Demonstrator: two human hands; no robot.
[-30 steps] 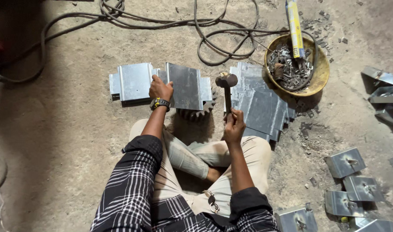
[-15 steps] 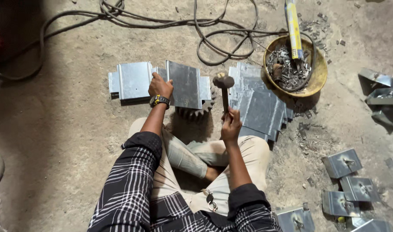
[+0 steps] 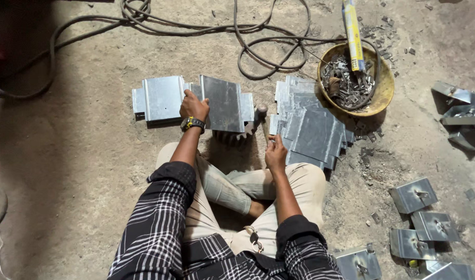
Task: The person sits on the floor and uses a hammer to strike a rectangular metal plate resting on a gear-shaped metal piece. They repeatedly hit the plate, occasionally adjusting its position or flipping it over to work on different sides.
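Left hand [image 3: 194, 105] presses flat on the grey folded sheet-metal plate [image 3: 224, 103] lying atop a toothed steel gear [image 3: 232, 137]; right hand [image 3: 275, 153] grips a wooden-handled hammer [image 3: 262, 116], its head at the plate's right edge.

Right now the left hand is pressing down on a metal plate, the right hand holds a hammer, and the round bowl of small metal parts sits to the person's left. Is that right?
Not quite. The head view shows the bowl of small metal parts to the person's right, beyond the stack of plates. The rest holds: the left hand presses on a metal plate and the right hand holds the hammer.
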